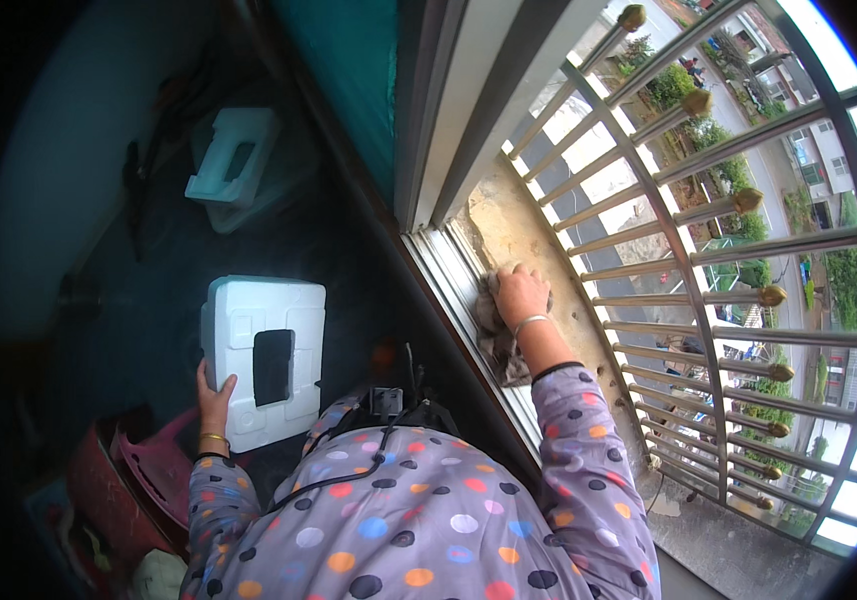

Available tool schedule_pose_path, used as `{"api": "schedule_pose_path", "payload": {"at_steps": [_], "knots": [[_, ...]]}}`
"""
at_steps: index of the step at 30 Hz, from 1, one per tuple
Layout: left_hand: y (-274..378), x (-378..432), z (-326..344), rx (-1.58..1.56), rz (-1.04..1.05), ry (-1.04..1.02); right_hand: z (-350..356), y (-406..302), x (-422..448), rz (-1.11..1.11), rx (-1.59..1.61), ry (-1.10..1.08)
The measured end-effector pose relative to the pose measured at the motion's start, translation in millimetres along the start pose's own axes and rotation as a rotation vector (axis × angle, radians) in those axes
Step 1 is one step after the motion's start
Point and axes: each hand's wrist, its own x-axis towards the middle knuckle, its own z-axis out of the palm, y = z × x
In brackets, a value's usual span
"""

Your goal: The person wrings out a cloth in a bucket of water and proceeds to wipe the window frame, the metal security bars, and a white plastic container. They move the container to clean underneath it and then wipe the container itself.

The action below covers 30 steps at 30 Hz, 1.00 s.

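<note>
My left hand (pixel 215 397) grips the left edge of a white polystyrene foam piece (pixel 305 360) that has a rectangular opening through its middle. Out at the window, my right hand (pixel 522 296) is closed over a crumpled grey-brown cloth (pixel 500 349). Part of that cloth lies across the metal sliding-window track (pixel 447 274), and part reaches the rough concrete sill (pixel 548 262) just outside it. The palm and the cloth beneath it are hidden.
Metal security bars (pixel 676 217) with gold-coloured tips curve outside the sill. A window frame (pixel 466 112) stands ahead beside a teal panel (pixel 353 82). Another foam piece (pixel 241 124) lies farther off in the dim room. A red plastic container (pixel 110 487) is at lower left.
</note>
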Motion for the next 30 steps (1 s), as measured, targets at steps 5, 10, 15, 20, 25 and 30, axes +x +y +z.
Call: {"api": "schedule_pose_path", "payload": {"at_steps": [5, 10, 15, 20, 25, 30], "knots": [[23, -4, 6, 0.065, 0.043, -0.013, 3, 29, -34, -0.043, -0.09, -0.061], [6, -7, 1, 0.141, 0.08, 0.008, -19, 31, -32, -0.239, 0.142, -0.007], [-10, -16, -3, 0.096, 0.028, 0.032, -15, -1, -4, -0.169, 0.624, 0.0], [-31, -21, -1, 0.078, -0.037, 0.05, -5, -25, 35, -0.165, 0.496, 0.104], [-32, -26, -2, 0.051, -0.071, 0.067, 3, -55, 84, -0.091, 0.249, 0.081], [-40, -34, -4, 0.0, -0.138, 0.083, 4, -65, 108, -0.029, 0.096, -0.014]]}}
